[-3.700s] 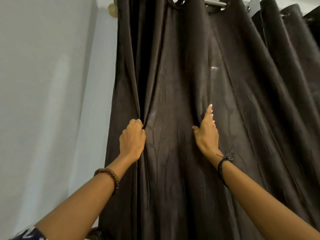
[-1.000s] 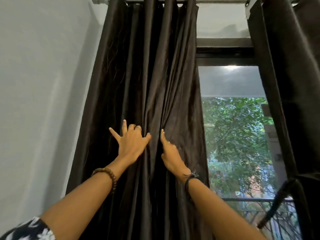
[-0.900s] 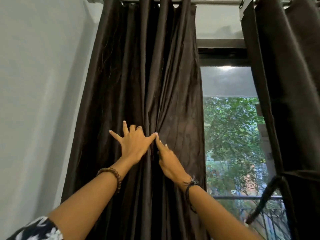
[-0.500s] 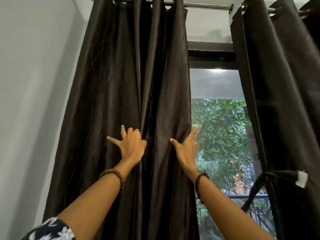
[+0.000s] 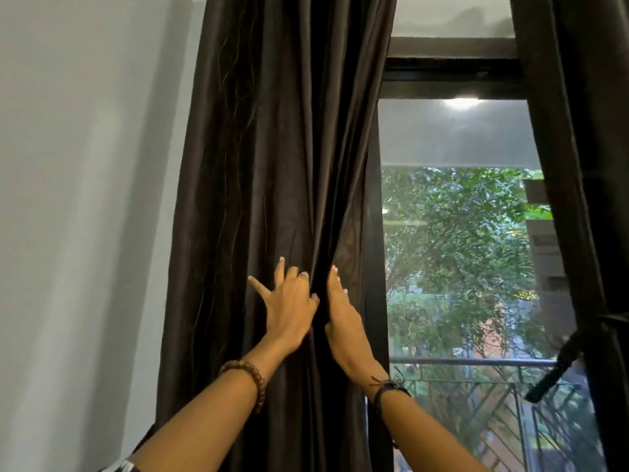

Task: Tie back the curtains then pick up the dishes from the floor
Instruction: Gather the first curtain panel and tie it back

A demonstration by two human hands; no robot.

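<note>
Right of the gathered curtain [image 5: 272, 165], I see open window [image 5: 456, 233], balcony railing [image 5: 476, 362]; dark brown, pleated against the wall [image 5: 85, 199]. Left hand [image 5: 289, 308] splayed flat, right hand [image 5: 340, 311] flat, both pressing folds.

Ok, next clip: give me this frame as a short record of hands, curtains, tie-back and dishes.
left hand: fingers spread, pressing on left curtain
right hand: fingers straight, against a fold of that curtain
left curtain: bunched beside the wall, not tied
right curtain: a strap hangs from it
window: uncovered
dishes: not in view
</note>
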